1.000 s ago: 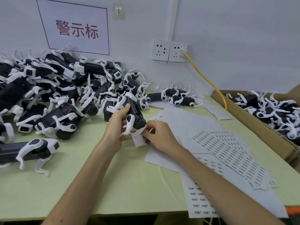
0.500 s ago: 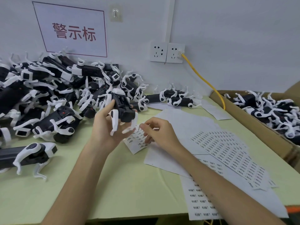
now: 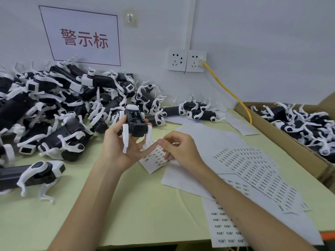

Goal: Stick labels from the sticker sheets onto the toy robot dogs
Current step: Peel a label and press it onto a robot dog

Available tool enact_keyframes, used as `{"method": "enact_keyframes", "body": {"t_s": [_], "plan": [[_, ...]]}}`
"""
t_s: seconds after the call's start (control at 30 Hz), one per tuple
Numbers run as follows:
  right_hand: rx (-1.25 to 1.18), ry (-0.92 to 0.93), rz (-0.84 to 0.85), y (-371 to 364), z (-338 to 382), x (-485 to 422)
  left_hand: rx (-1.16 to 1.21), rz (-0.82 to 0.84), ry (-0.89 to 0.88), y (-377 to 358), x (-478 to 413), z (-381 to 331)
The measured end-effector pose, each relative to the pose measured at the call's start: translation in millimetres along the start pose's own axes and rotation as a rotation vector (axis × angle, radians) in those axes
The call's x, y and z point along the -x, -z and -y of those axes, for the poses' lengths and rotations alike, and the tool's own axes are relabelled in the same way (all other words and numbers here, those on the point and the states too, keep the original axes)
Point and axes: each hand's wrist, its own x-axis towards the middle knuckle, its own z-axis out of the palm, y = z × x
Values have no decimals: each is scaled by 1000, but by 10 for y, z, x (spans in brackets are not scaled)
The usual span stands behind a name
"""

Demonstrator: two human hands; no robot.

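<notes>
Back to the sheet (image 3: 152, 166) for a label (image 3: 157, 157).
Lifted dog (image 3: 136, 122) to frame centre since a second ago, gripped underside-up in left hand (image 3: 119, 147); brought right hand (image 3: 179, 149) over sheet just below, thumb and forefinger pinched, on a label or not, cannot tell. Probably peeling before sticking.

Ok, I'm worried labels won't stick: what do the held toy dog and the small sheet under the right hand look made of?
Toy dog in the left hand: looks like moulded plastic, black body with a dull sheen, white legs matte. Small sticker sheet: thin white paper, printed labels in rows; its finish is too blurred to tell.
</notes>
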Motion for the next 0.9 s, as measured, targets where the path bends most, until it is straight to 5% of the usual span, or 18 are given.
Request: {"method": "enact_keyframes", "body": {"t_s": [0.4, 0.9], "plan": [[-22, -15, -20, 2, 17, -6, -30, -79, -96, -64, 38, 4], [-332, -295, 84, -1, 124, 21, -153, -41, -181, -130, 5, 105]]}}
